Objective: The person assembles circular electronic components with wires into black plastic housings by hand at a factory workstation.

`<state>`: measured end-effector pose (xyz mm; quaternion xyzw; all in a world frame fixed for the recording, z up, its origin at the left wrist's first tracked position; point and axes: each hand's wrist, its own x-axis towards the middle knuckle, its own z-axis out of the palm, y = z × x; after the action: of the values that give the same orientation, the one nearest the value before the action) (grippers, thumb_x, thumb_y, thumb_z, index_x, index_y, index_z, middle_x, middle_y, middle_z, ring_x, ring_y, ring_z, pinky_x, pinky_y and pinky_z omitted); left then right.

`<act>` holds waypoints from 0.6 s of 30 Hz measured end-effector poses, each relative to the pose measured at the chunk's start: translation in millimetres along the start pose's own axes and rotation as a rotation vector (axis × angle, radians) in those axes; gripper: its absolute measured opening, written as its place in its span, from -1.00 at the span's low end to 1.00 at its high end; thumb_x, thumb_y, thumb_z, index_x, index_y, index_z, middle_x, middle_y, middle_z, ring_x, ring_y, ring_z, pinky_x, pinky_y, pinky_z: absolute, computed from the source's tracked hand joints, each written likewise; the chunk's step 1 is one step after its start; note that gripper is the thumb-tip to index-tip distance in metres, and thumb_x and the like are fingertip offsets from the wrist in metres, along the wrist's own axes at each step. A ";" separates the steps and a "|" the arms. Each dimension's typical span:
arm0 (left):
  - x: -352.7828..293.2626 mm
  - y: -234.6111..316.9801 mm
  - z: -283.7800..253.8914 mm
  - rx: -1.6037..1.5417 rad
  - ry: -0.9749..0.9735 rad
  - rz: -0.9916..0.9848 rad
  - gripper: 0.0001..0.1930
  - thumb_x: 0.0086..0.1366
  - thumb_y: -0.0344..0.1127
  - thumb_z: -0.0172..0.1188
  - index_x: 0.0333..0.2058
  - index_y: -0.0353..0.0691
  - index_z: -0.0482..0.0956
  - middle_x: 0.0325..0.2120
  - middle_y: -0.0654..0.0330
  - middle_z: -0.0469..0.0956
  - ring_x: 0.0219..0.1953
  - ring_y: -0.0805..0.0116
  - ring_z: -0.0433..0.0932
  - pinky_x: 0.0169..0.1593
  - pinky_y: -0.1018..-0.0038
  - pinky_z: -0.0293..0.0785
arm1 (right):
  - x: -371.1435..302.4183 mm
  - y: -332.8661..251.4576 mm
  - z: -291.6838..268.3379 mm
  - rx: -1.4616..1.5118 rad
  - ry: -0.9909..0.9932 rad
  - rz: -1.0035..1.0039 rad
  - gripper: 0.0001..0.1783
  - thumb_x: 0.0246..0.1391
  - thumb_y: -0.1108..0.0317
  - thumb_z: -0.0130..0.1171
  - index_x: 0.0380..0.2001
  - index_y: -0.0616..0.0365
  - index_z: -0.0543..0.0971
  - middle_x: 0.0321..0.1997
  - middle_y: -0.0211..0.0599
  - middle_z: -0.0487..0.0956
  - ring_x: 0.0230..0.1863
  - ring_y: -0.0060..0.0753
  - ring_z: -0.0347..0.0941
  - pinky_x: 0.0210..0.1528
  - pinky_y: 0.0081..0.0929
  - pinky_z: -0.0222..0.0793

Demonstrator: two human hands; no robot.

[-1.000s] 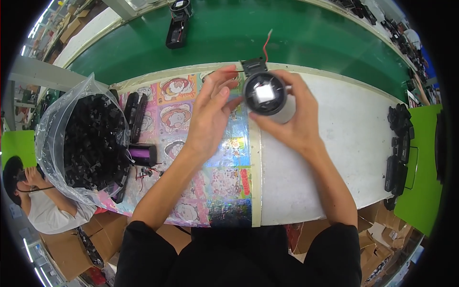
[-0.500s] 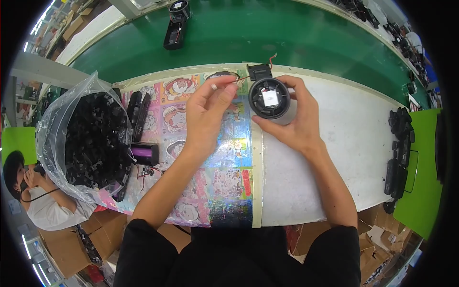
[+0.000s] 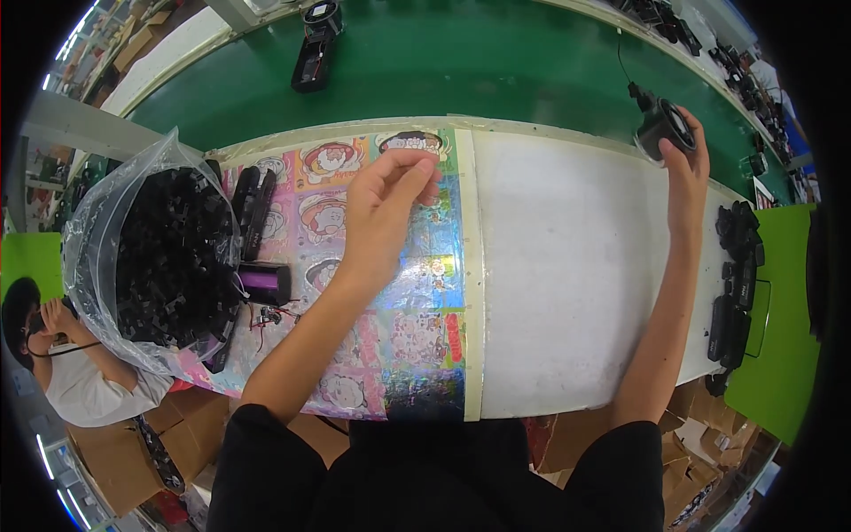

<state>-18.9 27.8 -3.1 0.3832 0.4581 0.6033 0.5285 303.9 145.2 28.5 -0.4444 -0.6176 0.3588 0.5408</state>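
Note:
My right hand (image 3: 687, 168) is closed around a black round fan unit (image 3: 660, 124) at the far right, over the edge of the green surface. The unit is tilted on its side, and a thin dark wire rises from its black end piece. My left hand (image 3: 390, 199) hovers above the picture-covered mat (image 3: 417, 337), thumb and fingertips pinched together. Whatever those fingers hold, if anything, is hidden. Left of that forearm lie a purple battery-like cylinder in a black casing (image 3: 266, 282) and small wired parts (image 3: 270, 317).
A clear plastic bag (image 3: 97, 257) full of small black parts stands at the left. Black casings (image 3: 731, 301) line the right edge by a green panel (image 3: 780, 328). An elongated black unit (image 3: 312, 60) lies on the green belt (image 3: 461, 80). Another person (image 3: 89, 381) sits at the left.
My right hand has carried the fan unit from the middle to the far right and tipped it. The red wire has left my left fingers; that hand stays nearly in place.

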 end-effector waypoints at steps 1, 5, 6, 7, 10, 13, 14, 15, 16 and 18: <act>-0.6 0.3 -1.1 0.008 0.000 -0.001 -0.84 0.31 -0.37 0.04 -0.23 -0.33 0.50 -0.40 0.25 0.50 -0.36 0.54 0.42 -0.22 0.60 0.35 | 0.9 -2.6 -7.3 -0.061 -0.058 0.070 -0.44 -0.13 0.44 0.23 0.03 0.18 0.37 -0.07 -0.31 0.47 -0.09 -0.51 0.39 0.03 -0.56 0.26; -1.2 -1.0 1.3 0.036 -0.017 0.008 -0.84 0.32 -0.37 0.04 -0.23 -0.34 0.50 -0.40 0.26 0.50 -0.37 0.54 0.42 -0.23 0.60 0.35 | -6.0 -9.3 1.7 -0.152 -0.418 0.108 -0.38 -0.37 0.45 0.30 -0.11 0.12 0.34 -0.18 -0.39 0.41 -0.13 -0.52 0.34 0.02 -0.58 0.20; -1.9 -1.5 0.7 0.058 -0.027 0.030 -0.83 0.31 -0.37 0.04 -0.22 -0.34 0.50 -0.40 0.25 0.50 -0.36 0.55 0.42 -0.23 0.60 0.35 | -7.9 -12.0 12.3 -0.160 -0.497 0.124 -0.38 -0.38 0.44 0.32 -0.13 0.11 0.34 -0.17 -0.38 0.41 -0.12 -0.51 0.34 0.03 -0.56 0.20; -2.0 -2.7 -0.3 0.078 -0.039 0.047 -0.83 0.31 -0.37 0.05 -0.21 -0.34 0.50 -0.39 0.25 0.50 -0.36 0.55 0.42 -0.22 0.60 0.36 | -10.9 -16.0 25.9 -0.170 -0.573 0.143 -0.38 -0.40 0.44 0.33 -0.14 0.10 0.33 -0.16 -0.38 0.41 -0.11 -0.50 0.34 0.03 -0.55 0.20; -3.1 -1.2 3.3 0.124 -0.020 0.053 -0.81 0.30 -0.38 0.07 -0.17 -0.35 0.50 -0.37 0.25 0.51 -0.34 0.56 0.42 -0.21 0.60 0.37 | -28.5 -27.7 62.6 -0.104 -0.668 0.122 -0.29 -0.46 0.44 0.46 -0.15 0.09 0.31 -0.19 -0.39 0.41 -0.11 -0.49 0.35 0.05 -0.49 0.26; -4.3 -0.4 5.2 0.150 0.038 0.091 -0.78 0.29 -0.38 0.09 -0.13 -0.35 0.49 -0.36 0.25 0.51 -0.34 0.56 0.43 -0.22 0.60 0.38 | -45.1 -39.4 96.5 -0.191 -0.771 -0.027 -0.30 -0.48 0.30 0.54 -0.22 0.15 0.34 -0.30 -0.25 0.50 -0.26 -0.40 0.43 -0.15 -0.47 0.37; -3.7 -0.7 6.4 0.150 0.038 0.090 -0.78 0.29 -0.38 0.09 -0.13 -0.35 0.49 -0.36 0.25 0.51 -0.34 0.56 0.43 -0.22 0.60 0.38 | -49.7 -46.0 100.9 -0.252 -0.765 -0.077 -0.27 -0.48 0.20 0.55 -0.23 0.16 0.35 -0.35 -0.20 0.51 -0.29 -0.32 0.44 -0.23 -0.42 0.37; -3.6 -1.1 8.0 0.141 0.054 0.092 -0.79 0.27 -0.38 0.13 -0.14 -0.34 0.50 -0.39 0.29 0.50 -0.37 0.58 0.42 -0.26 0.63 0.36 | -52.4 -48.8 102.0 -0.265 -0.773 -0.087 -0.26 -0.49 0.15 0.54 -0.22 0.16 0.35 -0.40 -0.20 0.51 -0.32 -0.29 0.45 -0.25 -0.40 0.37; -3.6 -1.5 8.5 0.132 0.072 0.095 -0.79 0.25 -0.38 0.17 -0.16 -0.32 0.51 -0.42 0.32 0.50 -0.40 0.60 0.41 -0.29 0.65 0.34 | -54.2 -51.2 102.7 -0.279 -0.783 -0.096 -0.24 -0.50 0.11 0.54 -0.22 0.17 0.35 -0.44 -0.19 0.51 -0.36 -0.25 0.45 -0.27 -0.38 0.37; -3.7 -1.5 7.1 0.141 0.050 0.096 -0.80 0.25 -0.37 0.17 -0.18 -0.32 0.52 -0.42 0.33 0.50 -0.40 0.60 0.40 -0.30 0.66 0.34 | -54.1 -53.3 100.9 -0.085 -0.839 0.042 -0.31 -0.35 0.02 0.45 -0.18 0.17 0.39 -0.54 -0.28 0.50 -0.47 -0.36 0.45 -0.32 -0.46 0.33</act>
<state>-11.3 25.2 -2.4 0.4260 0.4934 0.6037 0.4590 196.9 79.8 43.0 -0.2941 -0.7893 0.4938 0.2161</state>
